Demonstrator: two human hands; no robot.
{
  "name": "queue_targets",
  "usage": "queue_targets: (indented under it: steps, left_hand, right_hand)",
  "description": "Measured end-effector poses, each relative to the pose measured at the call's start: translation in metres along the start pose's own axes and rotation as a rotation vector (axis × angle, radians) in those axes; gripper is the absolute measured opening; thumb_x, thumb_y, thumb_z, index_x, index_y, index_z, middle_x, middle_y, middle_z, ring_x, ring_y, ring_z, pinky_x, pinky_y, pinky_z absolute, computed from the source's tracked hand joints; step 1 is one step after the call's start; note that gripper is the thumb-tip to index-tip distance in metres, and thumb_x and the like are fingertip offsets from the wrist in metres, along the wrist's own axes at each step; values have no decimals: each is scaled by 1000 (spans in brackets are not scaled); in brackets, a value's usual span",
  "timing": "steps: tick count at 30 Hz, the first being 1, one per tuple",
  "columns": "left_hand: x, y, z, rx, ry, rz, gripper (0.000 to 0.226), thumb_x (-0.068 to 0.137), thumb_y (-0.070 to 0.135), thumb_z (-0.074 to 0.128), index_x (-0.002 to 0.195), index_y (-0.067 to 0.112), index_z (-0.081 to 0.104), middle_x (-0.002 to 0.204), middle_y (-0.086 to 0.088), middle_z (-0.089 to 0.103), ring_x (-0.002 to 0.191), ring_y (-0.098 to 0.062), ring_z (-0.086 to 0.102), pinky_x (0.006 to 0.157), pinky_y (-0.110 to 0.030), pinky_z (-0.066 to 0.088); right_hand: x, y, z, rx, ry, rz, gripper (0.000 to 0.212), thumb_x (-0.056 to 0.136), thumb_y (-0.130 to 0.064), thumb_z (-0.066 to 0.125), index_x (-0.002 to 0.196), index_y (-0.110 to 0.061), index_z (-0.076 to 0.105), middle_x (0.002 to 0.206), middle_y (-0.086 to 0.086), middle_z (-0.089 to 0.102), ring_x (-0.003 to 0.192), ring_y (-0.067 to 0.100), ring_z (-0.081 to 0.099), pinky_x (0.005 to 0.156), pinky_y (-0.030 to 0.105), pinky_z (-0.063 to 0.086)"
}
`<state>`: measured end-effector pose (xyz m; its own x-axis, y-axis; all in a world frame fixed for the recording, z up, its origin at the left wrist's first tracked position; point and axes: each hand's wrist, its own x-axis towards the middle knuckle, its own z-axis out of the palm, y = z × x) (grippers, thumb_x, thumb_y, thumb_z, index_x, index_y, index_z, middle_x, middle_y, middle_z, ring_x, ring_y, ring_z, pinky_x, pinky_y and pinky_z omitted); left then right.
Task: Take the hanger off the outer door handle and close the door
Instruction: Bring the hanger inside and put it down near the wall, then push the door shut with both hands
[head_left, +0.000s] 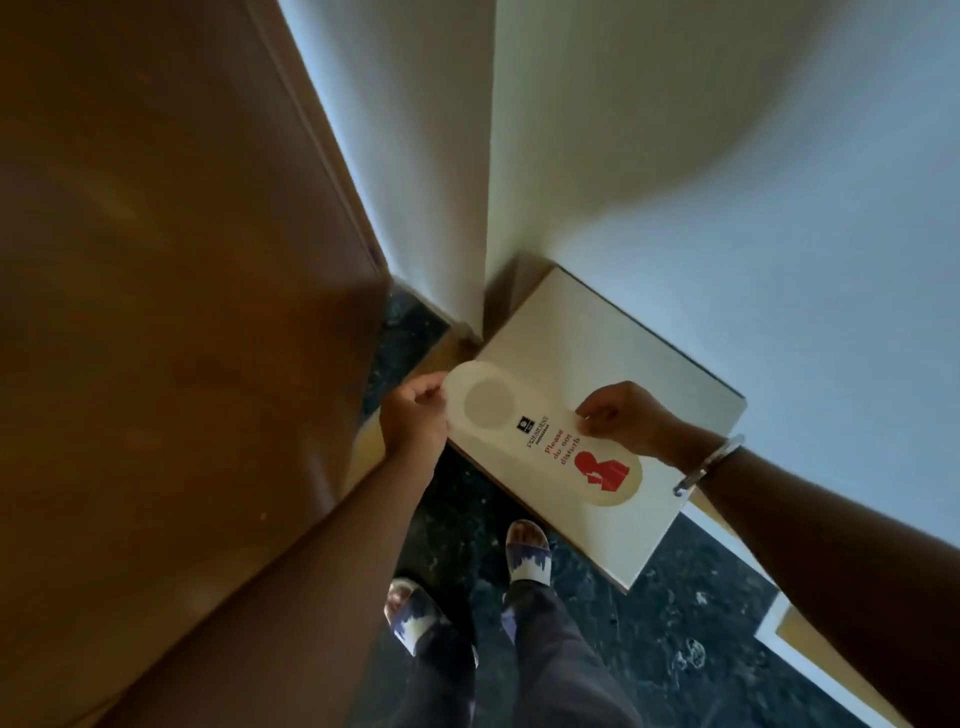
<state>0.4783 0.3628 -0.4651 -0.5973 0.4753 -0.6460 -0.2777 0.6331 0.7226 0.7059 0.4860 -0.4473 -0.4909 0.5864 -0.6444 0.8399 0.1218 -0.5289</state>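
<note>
A cream "Please do not disturb" door hanger (545, 436) with red lettering and a red figure is held flat between both hands, over a white shelf top. My left hand (413, 415) pinches its rounded end by the hole. My right hand (623, 421), with a metal bracelet on the wrist, pinches its long edge near the lettering. The brown wooden door (171, 291) fills the left side of the view. No door handle is in sight.
A white shelf (670, 410) juts out from the white wall (727, 182) at the right. White wall corners stand ahead. Below are a dark marble floor (670, 613) and my feet in white and blue slippers (527, 553).
</note>
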Motion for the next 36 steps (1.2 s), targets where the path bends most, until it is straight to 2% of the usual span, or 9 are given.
queue_targets:
  steps: [4,8,11,16,21,25,28,32,36]
  left_hand:
    - [68,-37,51,87,-1,-46,12,95,7,63,97,18,68,99,-3,71,92,-22,68,73,-33,60]
    - [113,-77,86,175,-44,-68,11,90,9,69,94,18,66,97,-5,74,95,-24,71,85,-40,61]
    - [128,-93,99,246,-70,-65,17,88,7,71,88,23,65,97,-3,74,95,-23,70,89,-41,60]
    - [114,-65,79,447,-152,35,43,92,7,67,133,12,59,132,-6,65,117,-18,61,98,-32,51]
    - [52,13,12,854,-129,232,57,97,18,61,150,19,39,152,-8,48,139,-27,46,108,-41,43]
    - [-43,71,-54,1082,53,289,72,99,32,56,158,18,17,165,-10,22,148,-32,27,119,-48,28]
    - [-116,89,-109,1169,233,332,75,99,42,50,158,16,11,166,-10,18,149,-31,25,118,-45,26]
    - [-221,99,-184,1213,561,500,71,91,47,47,149,8,36,151,-14,48,131,-31,54,104,-47,46]
    - [-300,119,-247,1169,1038,454,77,90,52,58,152,14,31,157,-8,40,142,-27,42,118,-45,26]
  right_hand:
    - [63,65,49,73,26,173,9,85,-18,76,86,-21,67,86,-6,66,74,9,65,59,17,49]
    - [105,114,87,69,101,336,16,80,-16,80,76,-21,65,85,-3,65,70,5,57,54,16,39]
    - [118,129,101,12,144,412,18,77,-17,82,75,-19,64,89,2,68,77,16,61,63,25,50]
    - [97,109,91,-336,199,281,31,84,-27,75,108,-12,62,104,9,68,93,27,65,81,40,56]
    - [57,26,52,-431,194,-66,34,90,-26,65,119,-11,57,116,10,64,102,32,63,83,45,55]
    - [13,-78,20,-470,222,-495,48,88,-23,66,131,-9,50,135,17,54,117,34,57,89,48,55]
    - [-6,-162,11,-430,277,-780,56,85,-27,64,133,-2,48,137,26,51,122,42,53,94,55,52]
    - [-60,-293,8,-444,320,-1225,77,80,-47,50,142,-1,41,147,22,42,136,39,39,106,49,36]
    - [-123,-403,19,-390,425,-1584,89,77,-57,51,149,-9,32,157,15,27,144,36,24,116,54,22]
